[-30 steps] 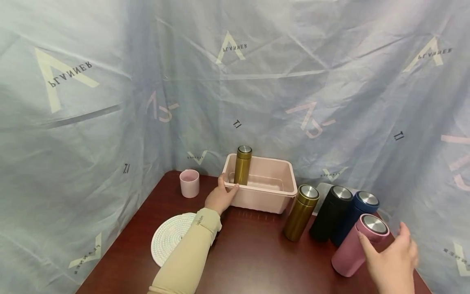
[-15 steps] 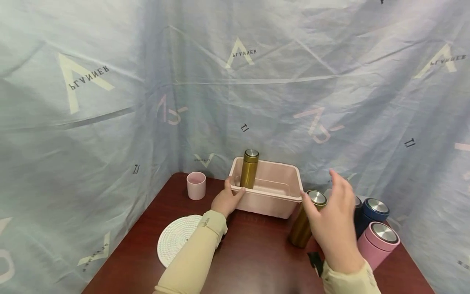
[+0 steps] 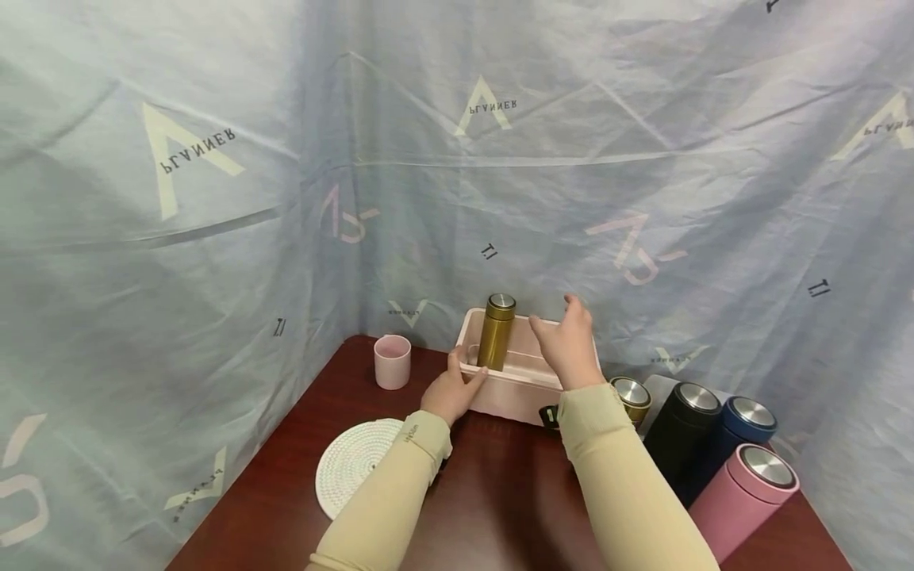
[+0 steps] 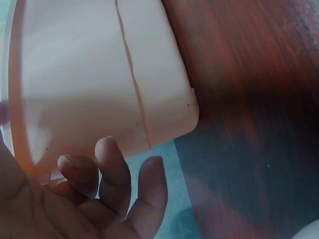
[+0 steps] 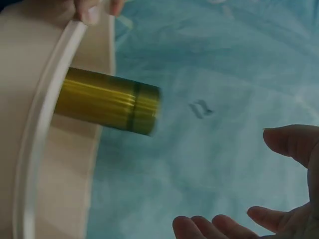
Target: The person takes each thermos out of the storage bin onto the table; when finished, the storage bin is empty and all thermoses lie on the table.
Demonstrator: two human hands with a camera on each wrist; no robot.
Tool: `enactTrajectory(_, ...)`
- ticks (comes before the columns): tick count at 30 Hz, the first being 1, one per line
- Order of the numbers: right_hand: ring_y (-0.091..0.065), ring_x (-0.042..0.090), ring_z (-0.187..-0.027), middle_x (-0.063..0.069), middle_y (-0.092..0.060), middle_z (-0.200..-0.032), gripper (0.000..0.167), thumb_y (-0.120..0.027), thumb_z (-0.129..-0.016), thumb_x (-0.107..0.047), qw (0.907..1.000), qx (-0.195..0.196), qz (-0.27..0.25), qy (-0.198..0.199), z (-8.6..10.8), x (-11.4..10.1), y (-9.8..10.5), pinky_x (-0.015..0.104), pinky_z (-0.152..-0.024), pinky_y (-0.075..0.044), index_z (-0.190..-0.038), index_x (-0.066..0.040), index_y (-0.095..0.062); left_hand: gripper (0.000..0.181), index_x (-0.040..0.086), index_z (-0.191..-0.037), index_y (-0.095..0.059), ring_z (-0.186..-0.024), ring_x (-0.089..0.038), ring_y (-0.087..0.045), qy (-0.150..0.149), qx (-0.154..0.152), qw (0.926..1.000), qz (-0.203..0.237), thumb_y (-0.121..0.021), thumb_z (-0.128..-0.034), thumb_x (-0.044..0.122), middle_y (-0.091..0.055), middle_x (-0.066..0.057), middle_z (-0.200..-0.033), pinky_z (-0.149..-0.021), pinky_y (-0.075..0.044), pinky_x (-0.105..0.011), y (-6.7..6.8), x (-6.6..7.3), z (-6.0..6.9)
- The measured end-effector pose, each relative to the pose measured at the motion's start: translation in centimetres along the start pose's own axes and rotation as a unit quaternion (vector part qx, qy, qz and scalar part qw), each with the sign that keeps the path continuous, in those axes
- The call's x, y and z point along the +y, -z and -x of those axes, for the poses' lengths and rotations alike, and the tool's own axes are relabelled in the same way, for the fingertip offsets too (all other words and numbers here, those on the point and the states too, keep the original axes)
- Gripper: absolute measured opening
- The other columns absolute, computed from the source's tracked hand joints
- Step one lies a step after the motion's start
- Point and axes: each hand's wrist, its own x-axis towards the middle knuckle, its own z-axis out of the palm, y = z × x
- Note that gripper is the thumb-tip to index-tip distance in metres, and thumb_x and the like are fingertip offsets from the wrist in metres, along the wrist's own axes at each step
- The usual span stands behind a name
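My left hand (image 3: 450, 393) grips the near left corner of a pale pink plastic bin (image 3: 508, 404), thumb on the front rim and a finger over the left side. The left wrist view shows several other fingers (image 4: 113, 174) loosely bent beside the bin's wall. A gold thermos bottle (image 3: 496, 341) with a steel-topped lid stands upright inside, toward the left end. Over the right part of the bin hovers my right hand (image 3: 573, 342), thumb and fingers spread, holding nothing. In the right wrist view it is apart from the gold bottle (image 5: 107, 102).
Right of the bin stand a second gold thermos (image 3: 631, 396), partly behind my right sleeve, then black (image 3: 681, 436), blue (image 3: 735, 436) and pink (image 3: 743, 500) ones. A pink mug (image 3: 393, 363) and a white woven round mat (image 3: 357, 464) lie left. Grey curtain (image 3: 400, 159) encloses the table.
My right hand has left the pink thermos and swung left, past the other bottles, to above the bin. The left hand keeps its hold on the bin's corner. The view has shifted slightly.
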Motion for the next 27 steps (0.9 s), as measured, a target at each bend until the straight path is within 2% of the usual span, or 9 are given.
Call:
enactTrajectory(5, -0.033, 0.045, -0.137, 0.029, -0.024, -0.153, 0.089, -0.064, -0.094, -0.044, 0.9988, -0.028, -0.011, -0.039, -2.7, 0.4, -2.8, 0.055, -0.108, -0.032, -0.157, -0.005, -0.016, 0.087, 0.021, -0.157, -0.02, -0.083, -0.03, -0.069, 0.005, -0.006, 1.0, -0.003, -0.043, -0.0918, 0.074, -0.071, -0.015, -0.094, -0.073, -0.052, -0.048, 0.2, -0.1, -0.1)
enactTrajectory(9, -0.032, 0.045, -0.138, 0.032, -0.024, -0.151, 0.091, -0.066, -0.093, -0.041, 0.998, -0.031, -0.021, -0.051, -4.4, 0.8, -4.6, 0.054, -0.109, -0.032, -0.157, -0.002, -0.014, 0.087, 0.02, -0.158, -0.019, -0.08, -0.029, -0.069, 0.003, -0.011, 0.9999, -0.001, -0.044, -0.0925, 0.073, -0.071, -0.015, -0.091, -0.071, -0.052, -0.048, 0.3, 0.0, 0.0)
enactTrajectory(13, -0.032, 0.047, -0.137, 0.034, -0.027, -0.149, 0.095, -0.07, -0.09, -0.04, 0.9981, -0.035, -0.005, -0.05, -5.9, 1.2, -6.2, 0.055, -0.109, -0.031, -0.155, 0.002, -0.015, 0.085, 0.019, -0.157, -0.021, -0.081, -0.03, -0.069, 0.003, -0.011, 0.9999, 0.004, -0.047, -0.0932, 0.07, -0.071, -0.016, -0.092, -0.072, -0.052, -0.048, 0.4, 0.3, 0.2)
enactTrajectory(20, -0.029, 0.048, -0.139, 0.034, -0.022, -0.152, 0.102, -0.071, -0.09, -0.043, 0.994, -0.089, 0.032, -0.055, -7.5, 2.1, -8.4, 0.058, -0.107, -0.032, -0.155, 0.005, -0.008, 0.089, 0.021, -0.157, -0.02, -0.076, -0.027, -0.067, 0.007, -0.02, 0.9998, 0.005, -0.043, -0.0908, 0.076, -0.07, -0.013, -0.089, -0.068, -0.051, -0.047, 0.3, 0.4, 0.2)
enactTrajectory(24, -0.033, 0.047, -0.136, 0.033, -0.023, -0.152, 0.103, -0.071, -0.09, -0.041, 0.9917, -0.106, 0.03, -0.065, -8.2, 2.6, -9.3, 0.058, -0.105, -0.035, -0.155, 0.004, -0.005, 0.089, 0.023, -0.158, -0.018, -0.075, -0.024, -0.067, 0.01, -0.026, 0.9996, 0.008, -0.042, -0.0906, 0.076, -0.069, -0.01, -0.086, -0.068, -0.051, -0.045, 0.4, 0.4, 0.2)
enactTrajectory(27, -0.039, 0.048, -0.131, 0.034, -0.029, -0.148, 0.101, -0.072, -0.089, -0.04, 0.9909, -0.112, 0.038, -0.064, -8.7, 2.8, -10.0, 0.058, -0.102, -0.038, -0.155, 0.004, -0.009, 0.087, 0.023, -0.157, -0.019, -0.073, -0.024, -0.066, 0.006, -0.018, 0.9998, 0.01, -0.043, -0.0916, 0.075, -0.068, -0.009, -0.082, -0.068, -0.051, -0.045, 0.5, 0.3, 0.2)
